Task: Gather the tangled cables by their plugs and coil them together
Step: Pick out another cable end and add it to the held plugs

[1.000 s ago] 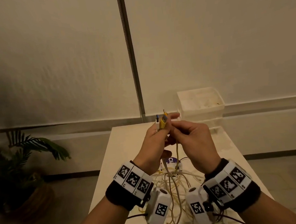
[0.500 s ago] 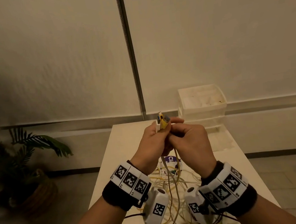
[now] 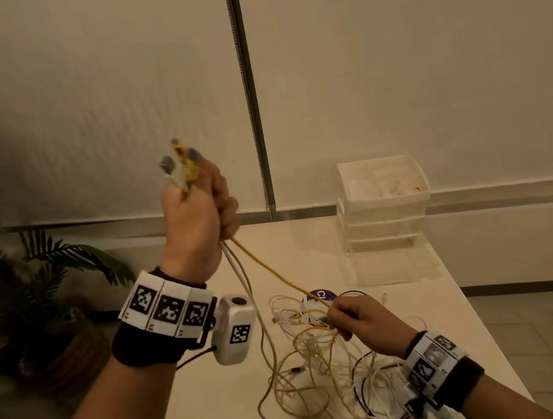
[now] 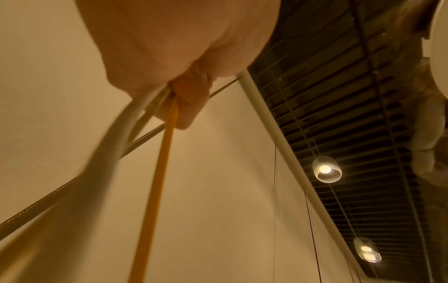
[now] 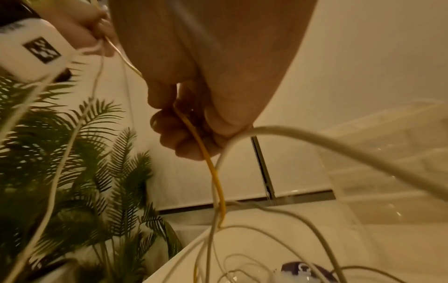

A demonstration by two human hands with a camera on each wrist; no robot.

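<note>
Above the table, left grip: left hand [image 3: 198, 217] raised high, fingers curled tight round a bunch of cable ends.
Plugs: plugs [image 3: 179, 164] stick up out of the top of that fist, blurred; one yellow, the others pale with grey tips.
Strands below the fist: yellow cable [image 3: 274, 272] and white cables [image 3: 241, 280] leave the underside of the left hand; the left wrist view shows them [image 4: 155, 107] pressed between palm and curled fingers.
Right grip: right hand [image 3: 363, 319] low over the table, fingers curled, pinching the yellow cable; right wrist view shows the yellow strand [image 5: 194, 130] running through the curled fingers and a white one passing under the palm.
Line between hands: yellow cable runs taut on a slant from the raised left hand down to the right hand.
Tangle: loose heap of cables [image 3: 321, 374], white, yellow and one black, lies on the table [image 3: 219, 400] under and beside the right hand.
Among the tangle: purple round label [image 3: 320, 294] partly covered by strands.
Far right corner of table: stacked clear drawers [image 3: 383, 205].
Left of table: potted palm [image 3: 39, 283] on the floor.
</note>
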